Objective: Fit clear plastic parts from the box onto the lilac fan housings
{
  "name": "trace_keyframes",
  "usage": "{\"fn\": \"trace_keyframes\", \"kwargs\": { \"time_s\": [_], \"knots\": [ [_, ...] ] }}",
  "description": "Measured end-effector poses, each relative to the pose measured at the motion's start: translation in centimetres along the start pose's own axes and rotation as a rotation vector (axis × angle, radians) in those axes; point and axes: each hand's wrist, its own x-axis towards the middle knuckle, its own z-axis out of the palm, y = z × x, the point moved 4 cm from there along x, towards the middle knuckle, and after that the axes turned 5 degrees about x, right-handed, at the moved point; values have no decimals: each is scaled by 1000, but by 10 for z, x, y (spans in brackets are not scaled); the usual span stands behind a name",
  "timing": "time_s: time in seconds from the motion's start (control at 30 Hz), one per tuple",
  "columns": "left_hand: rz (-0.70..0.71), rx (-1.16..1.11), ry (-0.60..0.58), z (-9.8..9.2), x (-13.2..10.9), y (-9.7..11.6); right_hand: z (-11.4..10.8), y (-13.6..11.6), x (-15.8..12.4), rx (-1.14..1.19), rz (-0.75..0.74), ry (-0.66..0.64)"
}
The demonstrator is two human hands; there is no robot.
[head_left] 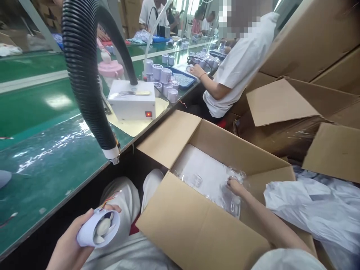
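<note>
My left hand (pixel 70 234) is wrapped round a short white cylindrical fan housing (pixel 86 232), above my lap. The housing's open end faces me, showing pale fan blades inside, and thin coloured wires (pixel 108 200) stick out behind it. My right hand (pixel 236 186) reaches down into an open cardboard box (pixel 244 152), its fingers pinched on a clear plastic piece (pixel 232 173). More clear pieces (pixel 194 180) lie in the box on a white sheet (pixel 197 159). The fingertips of my right hand are partly hidden.
A black flexible hose (pixel 84 75) arches over the green bench (pixel 53 165) from a white machine (pixel 132 101) with a lit red switch. White cylinders (pixel 165 77) and a blue tray (pixel 182 80) stand beyond. A person in white (pixel 239 67) sits ahead. Plastic bags (pixel 315 202) lie right.
</note>
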Motion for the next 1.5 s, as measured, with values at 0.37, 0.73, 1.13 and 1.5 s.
{"fn": "trace_keyframes", "kwargs": {
  "time_s": [0.37, 0.73, 1.13, 1.5],
  "knots": [
    [135, 152, -526, 47, 7, 14, 58, -203, -46, 541, -241, -252],
    [732, 727, -475, 13, -21, 43, 193, -345, -102, -378, -742, -388],
    [1026, 827, -572, -8, -17, 35, 193, -351, -100, 425, -246, -529],
    [576, 302, -675, -3, -27, 26, 180, -348, -110, 327, -645, -529]
  ]
}}
